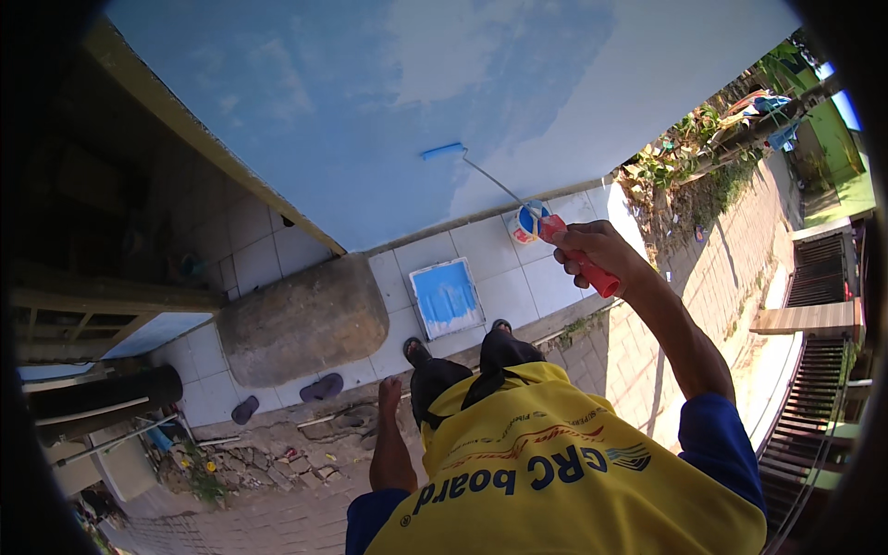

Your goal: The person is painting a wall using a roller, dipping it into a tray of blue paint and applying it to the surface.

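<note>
My right hand [597,254] is closed round the red handle of a paint roller [490,176]. Its thin metal frame reaches up and left to a blue roller sleeve [442,151], which is at the wall [370,102]; the wall carries uneven patches of darker and paler blue. Behind the handle, a small white bucket [521,233] with blue paint inside stands on the tiles near the foot of the wall. My left hand [389,392] hangs low beside my leg, too small to make out its fingers. A white paint tray [415,298] holding blue paint lies on the tiles ahead of my feet.
Left of the tray, a brown mat [305,319] covers the tiles by a doorway. Loose sandals [322,387] lie near the tiled edge. Beyond that edge runs a paved path [694,287]. Plants [680,153] grow past the wall's right end, and a dark barred fence [800,407] stands far right.
</note>
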`<state>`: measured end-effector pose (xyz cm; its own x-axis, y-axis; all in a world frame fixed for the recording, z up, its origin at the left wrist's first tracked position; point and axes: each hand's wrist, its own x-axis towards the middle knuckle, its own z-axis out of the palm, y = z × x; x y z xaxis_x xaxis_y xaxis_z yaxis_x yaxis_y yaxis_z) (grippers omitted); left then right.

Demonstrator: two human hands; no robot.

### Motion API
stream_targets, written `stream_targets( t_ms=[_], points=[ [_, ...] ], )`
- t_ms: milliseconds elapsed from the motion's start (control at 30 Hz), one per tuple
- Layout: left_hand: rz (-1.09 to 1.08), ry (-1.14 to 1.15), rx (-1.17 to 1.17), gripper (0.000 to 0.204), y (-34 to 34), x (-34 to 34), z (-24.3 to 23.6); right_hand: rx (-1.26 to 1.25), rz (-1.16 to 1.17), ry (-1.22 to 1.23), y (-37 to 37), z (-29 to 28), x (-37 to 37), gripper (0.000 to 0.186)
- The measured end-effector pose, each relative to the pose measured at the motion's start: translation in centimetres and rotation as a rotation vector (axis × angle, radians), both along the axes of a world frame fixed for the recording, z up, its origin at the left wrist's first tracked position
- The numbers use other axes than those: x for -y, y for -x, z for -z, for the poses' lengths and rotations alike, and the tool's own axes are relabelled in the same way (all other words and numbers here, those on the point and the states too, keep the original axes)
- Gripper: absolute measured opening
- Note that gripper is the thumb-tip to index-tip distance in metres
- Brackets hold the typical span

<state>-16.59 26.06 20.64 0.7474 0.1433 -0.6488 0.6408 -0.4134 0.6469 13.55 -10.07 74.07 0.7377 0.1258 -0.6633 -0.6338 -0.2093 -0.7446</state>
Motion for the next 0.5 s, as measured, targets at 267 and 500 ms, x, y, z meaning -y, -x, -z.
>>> stream_targets(
  t_ms=[267,500],
  points=[
    [-0.034,-0.029,0.085,0.036,2.5,-2.0,2.2,0.11,-0.011,-0.012,4.2,-10.9,-0.8,0.03],
    [-0.152,0.139,0.172,0.033,-1.7,0.0,1.7,0.133,0.014,-0.038,5.7,-14.2,0.0,0.029]
  ],
)
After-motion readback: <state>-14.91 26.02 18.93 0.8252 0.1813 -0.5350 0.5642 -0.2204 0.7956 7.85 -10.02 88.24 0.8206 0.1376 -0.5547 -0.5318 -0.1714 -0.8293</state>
